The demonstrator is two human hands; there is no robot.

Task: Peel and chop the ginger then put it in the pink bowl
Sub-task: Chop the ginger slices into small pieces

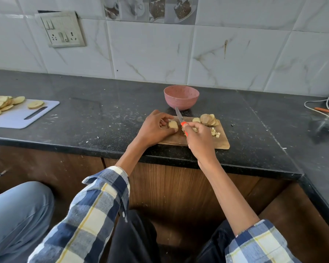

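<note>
Where hands [156, 128] meet, ginger [173, 124] half covered, knife [179, 115] handle mostly hidden

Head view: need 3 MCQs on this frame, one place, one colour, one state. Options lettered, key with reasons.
1. Where is the pink bowl?
A. on the wooden board
B. on the counter just behind the wooden board
C. on the white board at far left

2. What colour is the knife handle?
A. orange-red
B. black
C. blue

3. What is the left hand doing?
A. resting flat on the bare counter
B. lifting the bowl
C. holding a ginger piece on the wooden board

Key:
1 B, the bowl stands on the black counter beyond the board's far edge.
2 A, the handle showing in the right hand is orange-red.
3 C, its fingers curl round the piece, beside the blade.
</note>
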